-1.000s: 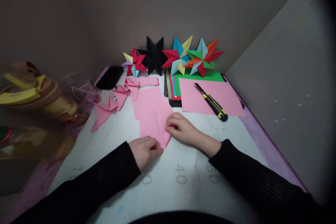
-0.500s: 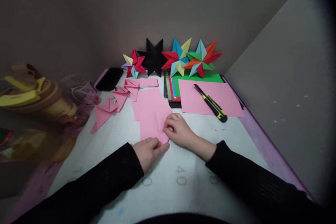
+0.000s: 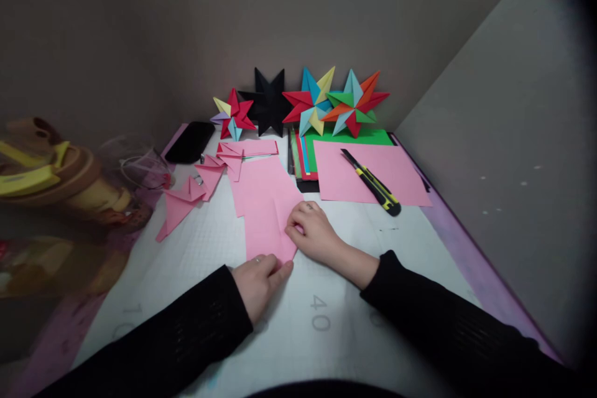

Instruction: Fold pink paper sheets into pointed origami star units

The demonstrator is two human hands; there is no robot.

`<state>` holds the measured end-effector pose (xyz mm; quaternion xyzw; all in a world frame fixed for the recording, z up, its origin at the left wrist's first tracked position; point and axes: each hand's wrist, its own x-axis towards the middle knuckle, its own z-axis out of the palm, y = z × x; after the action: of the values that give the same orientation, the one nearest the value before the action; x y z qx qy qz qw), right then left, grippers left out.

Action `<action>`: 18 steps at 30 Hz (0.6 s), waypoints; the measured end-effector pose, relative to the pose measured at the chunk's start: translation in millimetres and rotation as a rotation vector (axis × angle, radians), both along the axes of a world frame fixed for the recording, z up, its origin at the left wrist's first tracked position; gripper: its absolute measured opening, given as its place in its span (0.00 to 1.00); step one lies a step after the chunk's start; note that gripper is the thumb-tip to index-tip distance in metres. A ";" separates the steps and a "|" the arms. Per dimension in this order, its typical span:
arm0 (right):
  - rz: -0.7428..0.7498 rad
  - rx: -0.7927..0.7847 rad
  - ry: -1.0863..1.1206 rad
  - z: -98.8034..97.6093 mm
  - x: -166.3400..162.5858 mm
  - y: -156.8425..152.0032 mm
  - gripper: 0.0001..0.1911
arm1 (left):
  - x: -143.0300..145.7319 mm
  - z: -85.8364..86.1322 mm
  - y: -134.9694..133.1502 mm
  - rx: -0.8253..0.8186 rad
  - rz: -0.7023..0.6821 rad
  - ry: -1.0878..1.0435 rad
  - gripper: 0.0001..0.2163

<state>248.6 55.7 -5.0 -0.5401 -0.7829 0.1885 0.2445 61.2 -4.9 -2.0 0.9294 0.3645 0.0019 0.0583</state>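
A pink sheet of paper [image 3: 261,224] lies in front of me on the white gridded mat, a crease running up its middle and its lower right corner slanting inward. My left hand [image 3: 259,283] is closed on the near edge, with thumb and fingers pressed against the paper. On the right edge, my right hand [image 3: 314,233] has its fingers curled in a pinch on the paper; the fingertips are partly hidden. Beneath it and farther back rests another pink sheet [image 3: 263,175]. Folded pink paper pieces [image 3: 184,202], some with metal clips, form a chain to the left.
Several folded paper stars [image 3: 314,102] lean on the back wall. A box cutter [image 3: 373,183] lies on a large pink sheet [image 3: 331,174] over stacked coloured paper [image 3: 382,137]. At left are a black phone [image 3: 190,142], a clear cup [image 3: 135,161] and a brown-yellow tumbler [image 3: 69,180].
My left hand has slid slightly toward me along the paper's near edge. The right hand keeps its pinch at the right edge. The whole view has shifted a little.
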 end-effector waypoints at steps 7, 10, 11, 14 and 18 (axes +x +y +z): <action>-0.034 0.004 -0.009 1.5 -3.5 -2.1 0.04 | 3.4 -10.4 -8.2 0.246 0.027 -0.066 0.20; -0.030 0.003 -0.017 2.1 -3.5 -2.4 0.04 | 4.0 -21.3 -11.4 0.370 0.021 -0.237 0.19; -0.028 0.004 -0.019 2.4 -3.5 -2.6 0.04 | 3.9 -24.5 -13.4 0.386 0.031 -0.251 0.21; -0.029 0.005 -0.025 3.4 -3.8 -2.9 0.04 | 3.4 -29.3 -21.0 0.370 0.072 -0.156 0.24; -0.029 0.007 -0.026 3.2 -4.6 -2.9 0.04 | 4.3 -27.7 -28.0 0.392 0.066 -0.072 0.22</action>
<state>244.0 52.8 -1.8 -0.5529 -0.7788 0.1753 0.2390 65.6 -32.9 -29.8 0.9099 0.3850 0.1077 -0.1107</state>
